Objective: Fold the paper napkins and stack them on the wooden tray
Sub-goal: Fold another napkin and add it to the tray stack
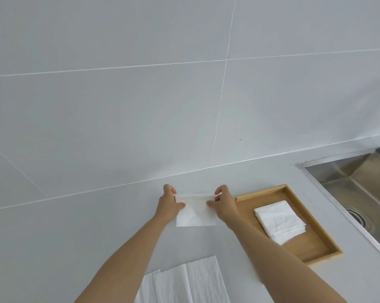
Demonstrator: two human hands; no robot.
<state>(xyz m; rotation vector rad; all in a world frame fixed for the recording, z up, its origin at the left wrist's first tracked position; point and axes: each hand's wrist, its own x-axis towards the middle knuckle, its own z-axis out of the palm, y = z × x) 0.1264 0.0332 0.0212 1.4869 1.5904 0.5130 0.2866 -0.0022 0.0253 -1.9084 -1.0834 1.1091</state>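
Both hands, left hand (170,206) and right hand (223,204), pinch the napkin (195,213) far corners; they should match edges before creasing, tray (315,248) at 3 o'clock.

white tiled wall (119,84), pale countertop (53,237), steel sink (359,182)

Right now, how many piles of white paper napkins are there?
2: folded white paper napkins stacked on the wooden tray, and unfolded white napkins nearest the person. Another single napkin is between both hands.

Steel sink (359,182) set into the pale counter (75,226), tiled wall (119,95) behind
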